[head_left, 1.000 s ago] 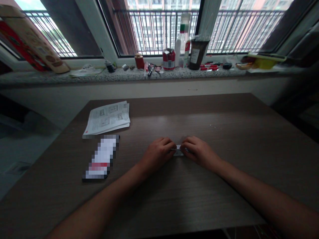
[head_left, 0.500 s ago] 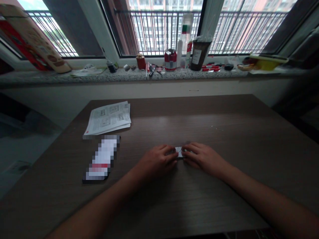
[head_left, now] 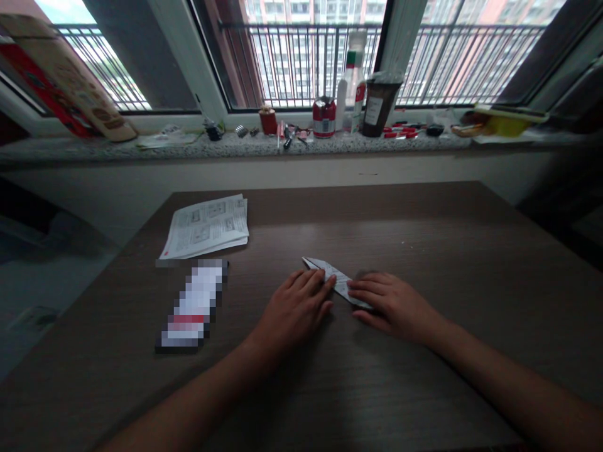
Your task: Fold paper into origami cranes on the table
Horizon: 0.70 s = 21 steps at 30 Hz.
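Note:
A narrow, pointed piece of folded paper (head_left: 337, 282) lies slanted on the table, its upper-left tip free and its lower-right end partly under my fingers. My left hand (head_left: 300, 301) holds it against the tabletop, the fingers close together over its left part and the thumb tucked below. On the right part, my right hand (head_left: 393, 304) keeps its fingers closed on the paper, with the thumb along the near side. Print-like marks show faintly on the white surface. The fingers hide some of both long edges.
Left of my hands lies a phone (head_left: 193, 304) with a blurred screen. Beyond it are printed sheets (head_left: 207, 226) on the brown table (head_left: 424, 383). On the windowsill (head_left: 174, 150) stand a red can (head_left: 324, 117), a clear bottle (head_left: 349, 88), a dark cup (head_left: 378, 103) and small items.
The folded paper has turned to a slant and more of it shows, its tip now pointing up and left. My hands have shifted along it, the left fingers stretching out more.

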Tool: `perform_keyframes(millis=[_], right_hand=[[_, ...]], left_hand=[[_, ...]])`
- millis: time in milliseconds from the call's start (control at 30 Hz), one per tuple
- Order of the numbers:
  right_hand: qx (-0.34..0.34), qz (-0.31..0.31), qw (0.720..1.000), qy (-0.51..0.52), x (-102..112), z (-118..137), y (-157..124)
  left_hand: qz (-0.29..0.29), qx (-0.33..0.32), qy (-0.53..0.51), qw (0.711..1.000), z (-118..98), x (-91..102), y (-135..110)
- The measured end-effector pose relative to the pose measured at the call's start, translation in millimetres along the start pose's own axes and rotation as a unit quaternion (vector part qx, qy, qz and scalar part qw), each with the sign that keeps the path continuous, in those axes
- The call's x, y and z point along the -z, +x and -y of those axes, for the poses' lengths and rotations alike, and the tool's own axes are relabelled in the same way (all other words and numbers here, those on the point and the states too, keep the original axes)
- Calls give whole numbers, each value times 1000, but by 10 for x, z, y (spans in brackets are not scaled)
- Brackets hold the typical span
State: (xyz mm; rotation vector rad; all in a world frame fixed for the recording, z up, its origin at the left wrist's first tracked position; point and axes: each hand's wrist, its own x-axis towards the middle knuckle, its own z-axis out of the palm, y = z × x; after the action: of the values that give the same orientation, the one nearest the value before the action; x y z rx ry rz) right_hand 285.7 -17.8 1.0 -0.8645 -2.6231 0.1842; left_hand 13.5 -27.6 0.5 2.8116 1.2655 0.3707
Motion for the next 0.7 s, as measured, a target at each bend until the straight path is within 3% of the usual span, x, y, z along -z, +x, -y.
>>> perform_keyframes(millis=[200,300,433,700], right_hand=[[47,2,995,88,36,35,16],[34,-24,992,116,30,-1,33],[-28,-48,995,81,-34,-108,39],[-53,2,998,33,-117,-174,8]], left_hand=[[35,-35,-50,998,70,4,4],[47,-66,-66,995,66,-2,18],[56,-86,-71,992,42,-15,38],[68,-97,-42,992,62,-24,40]])
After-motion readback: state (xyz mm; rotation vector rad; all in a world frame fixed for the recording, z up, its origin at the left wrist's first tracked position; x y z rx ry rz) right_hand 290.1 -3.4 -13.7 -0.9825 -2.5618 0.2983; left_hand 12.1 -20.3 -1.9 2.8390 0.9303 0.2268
